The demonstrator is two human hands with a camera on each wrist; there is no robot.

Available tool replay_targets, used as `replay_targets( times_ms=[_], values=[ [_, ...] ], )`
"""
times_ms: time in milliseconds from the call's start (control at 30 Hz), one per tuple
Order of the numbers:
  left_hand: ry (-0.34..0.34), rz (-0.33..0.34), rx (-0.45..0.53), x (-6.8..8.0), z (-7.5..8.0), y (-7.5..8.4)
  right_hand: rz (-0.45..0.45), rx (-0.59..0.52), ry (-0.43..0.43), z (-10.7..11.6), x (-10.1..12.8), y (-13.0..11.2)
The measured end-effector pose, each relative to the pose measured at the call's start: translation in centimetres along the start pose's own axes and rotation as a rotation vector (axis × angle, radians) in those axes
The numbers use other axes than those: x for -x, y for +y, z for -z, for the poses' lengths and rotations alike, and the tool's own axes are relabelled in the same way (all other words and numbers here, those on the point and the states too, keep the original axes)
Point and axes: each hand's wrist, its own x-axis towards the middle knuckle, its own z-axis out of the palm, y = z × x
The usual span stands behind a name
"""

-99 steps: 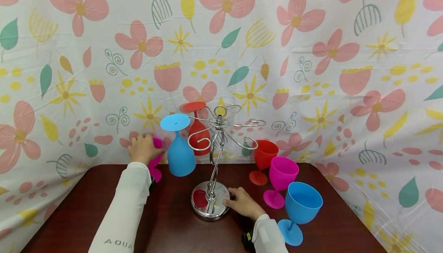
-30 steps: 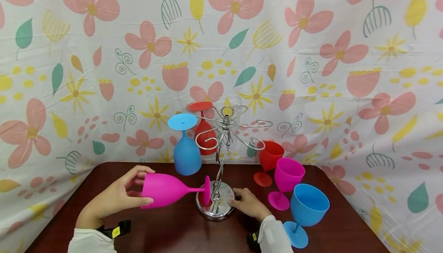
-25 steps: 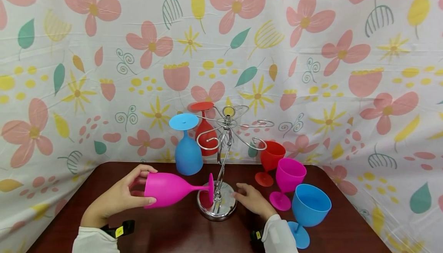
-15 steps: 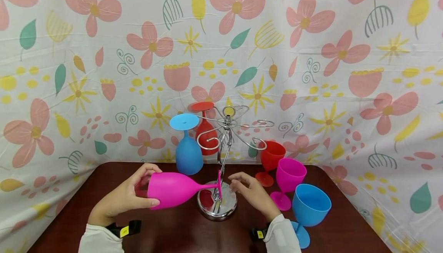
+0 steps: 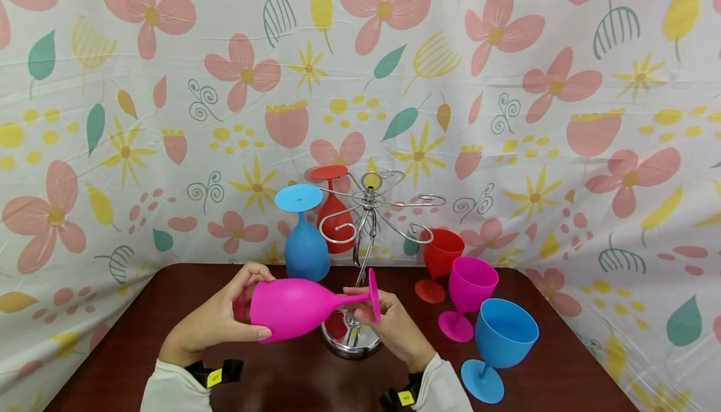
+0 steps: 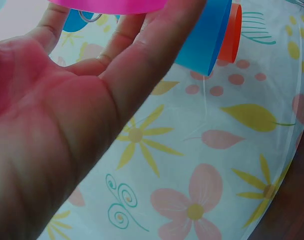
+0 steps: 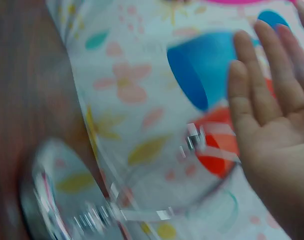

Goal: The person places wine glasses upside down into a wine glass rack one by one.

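Observation:
My left hand (image 5: 208,324) grips a magenta plastic goblet (image 5: 293,309) by its bowl, thumb on the near side near the rim. The goblet lies sideways in the air, its foot pointing right, in front of a chrome stemware rack (image 5: 356,350). My right hand (image 5: 397,330) is at the stem beside the foot, its fingertips on both sides of the stem. In the right wrist view, several fingers (image 7: 286,90) are nearly straight. A blue goblet (image 5: 306,252) and a red goblet (image 5: 337,230) hang upside down on the rack's left side.
Upright on the table's right side stand a red goblet (image 5: 442,252), a magenta goblet (image 5: 472,280) and a blue goblet (image 5: 507,330). Curled wire arms of the rack reach out to the right. A flower-patterned cloth (image 5: 169,86) hangs behind the dark table (image 5: 112,337).
The left hand has picked up the magenta goblet from the back left, brought it forward and turned it sideways, then moved it right. The right hand has left the rack's base for the stem.

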Motion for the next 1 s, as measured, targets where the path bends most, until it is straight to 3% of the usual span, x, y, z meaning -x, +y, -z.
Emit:
replay_targets(
  times_ms=[167, 433, 633, 833, 1000],
  values=[
    [-0.001, -0.013, 0.002, -0.2, -0.1, -0.1, 0.139, -0.144, 0.045, -1.9, -0.3, 0.4],
    [-0.016, -0.020, 0.003, -0.4, -0.3, -0.2, 0.281, -0.145, 0.091, -3.5, -0.5, 0.2],
    [-0.029, -0.013, -0.022, -0.4, -0.3, -0.3, 0.299, -0.096, 0.153, -3.9, -0.6, -0.1],
    [-0.055, -0.009, -0.120, -0.8, -0.4, -0.4, 0.314, 0.052, 0.235, -3.9, -0.5, -0.9],
    [-0.088, 0.027, -0.171, -1.3, -0.8, -0.6, 0.373, 0.139, 0.230, -3.8, -0.4, -1.7]
  ],
)
